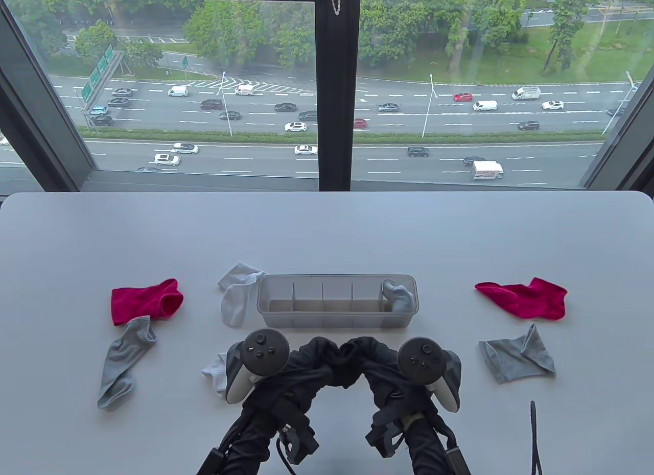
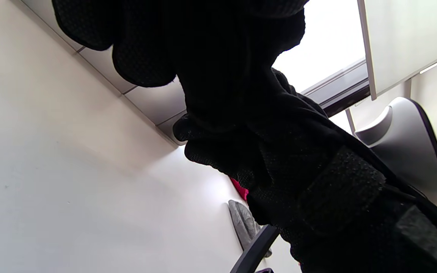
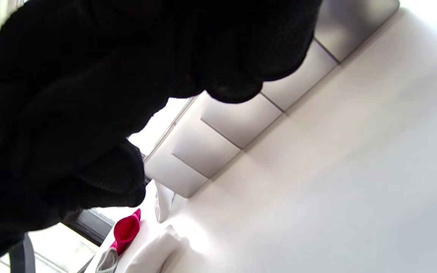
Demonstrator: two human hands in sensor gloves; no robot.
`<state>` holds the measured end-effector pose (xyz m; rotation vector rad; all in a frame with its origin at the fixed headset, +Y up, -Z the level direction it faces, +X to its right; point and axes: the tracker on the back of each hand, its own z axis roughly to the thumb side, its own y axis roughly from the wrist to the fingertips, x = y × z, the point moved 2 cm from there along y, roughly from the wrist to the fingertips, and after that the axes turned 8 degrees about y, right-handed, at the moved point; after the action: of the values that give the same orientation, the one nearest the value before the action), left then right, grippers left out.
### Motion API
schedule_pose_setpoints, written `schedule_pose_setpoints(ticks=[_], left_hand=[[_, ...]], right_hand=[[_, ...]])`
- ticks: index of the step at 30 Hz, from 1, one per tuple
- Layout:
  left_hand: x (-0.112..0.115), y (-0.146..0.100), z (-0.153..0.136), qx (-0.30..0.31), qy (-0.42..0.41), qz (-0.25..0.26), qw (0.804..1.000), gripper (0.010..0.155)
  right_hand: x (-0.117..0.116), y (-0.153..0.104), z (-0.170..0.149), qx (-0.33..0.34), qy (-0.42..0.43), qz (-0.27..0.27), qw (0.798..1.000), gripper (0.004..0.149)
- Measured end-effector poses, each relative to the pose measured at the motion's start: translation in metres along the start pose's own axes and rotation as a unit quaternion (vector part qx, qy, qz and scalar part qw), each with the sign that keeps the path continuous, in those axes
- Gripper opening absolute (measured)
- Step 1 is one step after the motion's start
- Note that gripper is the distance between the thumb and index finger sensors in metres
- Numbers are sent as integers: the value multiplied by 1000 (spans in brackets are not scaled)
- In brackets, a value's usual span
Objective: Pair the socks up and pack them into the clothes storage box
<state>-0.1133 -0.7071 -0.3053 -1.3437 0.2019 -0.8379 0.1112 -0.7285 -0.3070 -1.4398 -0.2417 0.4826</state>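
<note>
On the white tabletop point(image 1: 327, 230), my hands meet, fingertips touching, holding nothing I can see; I'd match the crimson socks first.

Socks point(image 1: 125, 360) lie either side of the box point(image 1: 337, 319), one sock point(image 1: 398, 294) inside.

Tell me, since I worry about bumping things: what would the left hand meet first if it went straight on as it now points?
Probably the right hand: the left hand points inward at it, knuckles nearly touching. The storage box lies just beyond; depth unclear.
</note>
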Motion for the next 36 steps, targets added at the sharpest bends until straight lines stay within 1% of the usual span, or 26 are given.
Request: schedule_pose_setpoints(ticks=[1,2,3,4,5,6,8,9,10,11,12,13,14,15,16,17,19,21,23,24,25,27,30,33,34,36], left_hand=[[-4,-2,-6,-13,-22,31,999,47],[-6,-4,-10,-23,-44,56,997,45],[-8,-6,-16,-35,-83,94,991,44],[-8,-6,-18,-35,-109,102,988,43],[-7,-5,-18,-32,-132,93,986,43],[-3,-4,-17,-25,-151,76,985,42],[-2,-5,-16,-37,-140,82,986,43],[-2,-5,-16,-36,-123,74,989,43],[-2,-5,-15,-41,-116,71,990,45],[-2,-6,-15,-46,-100,74,991,47],[-2,-5,-14,-50,-60,77,994,51],[-3,-4,-13,-58,1,67,996,54],[-3,-3,-14,-76,83,39,993,58],[-1,-2,-15,-100,160,4,982,62],[1,-1,-16,-113,207,-19,972,65],[4,1,-18,-131,267,-55,953,68],[8,3,-21,-146,317,-90,933,71],[9,3,-22,-154,321,-96,930,71],[10,2,-21,-148,315,-95,933,71],[9,2,-21,-148,315,-94,933,70],[9,2,-21,-147,315,-94,933,70],[10,2,-21,-145,314,-95,933,70],[11,2,-20,-147,316,-98,932,70],[10,3,-20,-147,313,-98,933,70],[10,3,-20,-147,312,-97,933,70],[9,3,-20,-147,311,-94,934,70]], right_hand=[[6,-1,-3,1,41,-6,999,47],[8,-1,-5,1,87,7,996,58],[6,-1,-8,6,141,44,989,72],[2,0,-8,4,168,72,983,80],[-4,0,-9,-8,191,107,976,81],[-10,1,-8,-13,189,117,975,76],[-7,3,-2,-6,167,54,985,58],[-2,2,3,-3,163,16,987,52],[2,2,6,0,158,5,987,50],[7,1,10,7,144,-5,990,50],[16,1,15,14,98,-39,994,49],[25,0,19,8,45,-89,995,49],[34,0,25,-3,-12,-145,989,50],[39,4,30,-14,-53,-172,984,51],[42,8,34,-27,-82,-172,981,51],[44,15,40,-47,-127,-168,976,52],[42,27,51,-75,-190,-188,961,52],[37,41,58,-94,-261,-200,940,53],[23,58,60,-135,-338,-181,914,54],[16,64,58,-136,-373,-187,899,54],[12,67,58,-135,-389,-197,890,55],[-1,78,53,-144,-434,-189,869,54],[-14,89,43,-150,-460,-166,859,52],[-25,97,32,-190,-474,-93,855,51],[-25,96,33,-181,-475,-90,857,52],[-20,93,38,-152,-472,-112,861,55]])
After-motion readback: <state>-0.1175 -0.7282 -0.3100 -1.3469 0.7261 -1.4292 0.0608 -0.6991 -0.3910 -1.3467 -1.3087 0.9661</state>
